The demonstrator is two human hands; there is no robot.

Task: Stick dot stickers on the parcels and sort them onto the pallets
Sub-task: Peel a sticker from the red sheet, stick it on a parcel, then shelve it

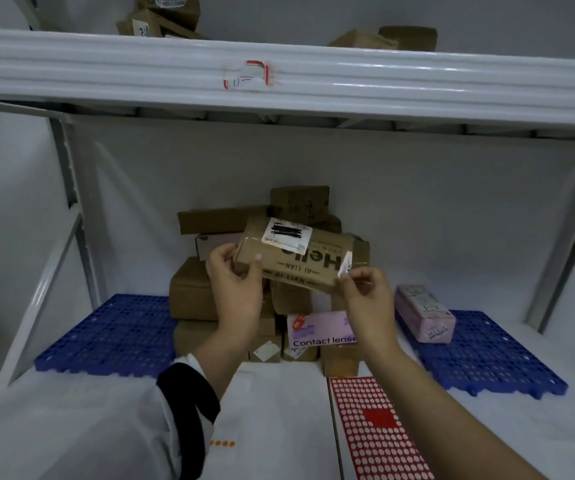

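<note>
I hold a brown cardboard parcel [293, 259] with a white label and upside-down "Hello" print up in front of the pile. My left hand [235, 285] grips its left end, thumb on the front face. My right hand [365, 299] pinches its lower right corner near a strip of white tape. A red sheet of dot stickers [376, 431] lies on the white shelf below my right forearm. One blue pallet [106, 334] lies bare at the left. The other blue pallet [493, 355] at the right carries a pink box [424, 313].
A pile of brown and pink parcels [209, 296] stands at the back middle between the pallets, with a "Contact lenses" box [320, 330] in front. A white shelf beam [313, 77] crosses overhead with more parcels above. Grey uprights [71, 202] stand at both sides.
</note>
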